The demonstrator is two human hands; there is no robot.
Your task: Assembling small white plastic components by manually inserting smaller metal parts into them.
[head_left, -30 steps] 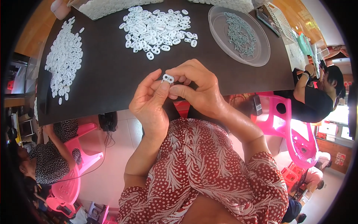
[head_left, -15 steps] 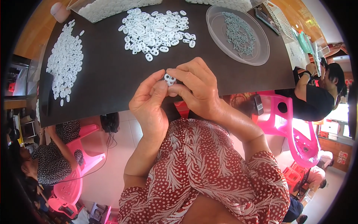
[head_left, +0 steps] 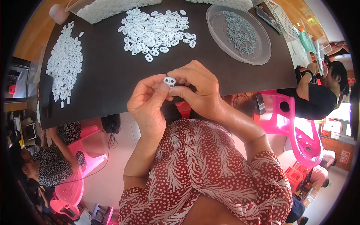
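In front of my body, over the table's near edge, I hold a small white plastic piece with round holes (head_left: pixel 170 81) between my hands. My left hand (head_left: pixel 149 103) pinches it between thumb and index finger. My right hand (head_left: pixel 202 90) closes on its other side, thumb below and index finger above; whether a second piece is stacked there I cannot tell. Beyond my hands lies a pile of similar white two-hole oval pieces (head_left: pixel 153 32). Another heap of white oval pieces (head_left: pixel 65 63) spreads along the table's left side.
A clear round tray (head_left: pixel 265 56) with small grey-green pins (head_left: pixel 240 33) stands at the right. Clear bins (head_left: pixel 84 17) of white pieces line the far edge. A phone (head_left: pixel 268 19) lies at the far right. Other people sit at both sides near pink chairs (head_left: pixel 279 108).
The white piece has turned in my fingers, so its two holes now face up more plainly. My left hand has shifted slightly left, and my right fingers have eased back a little.
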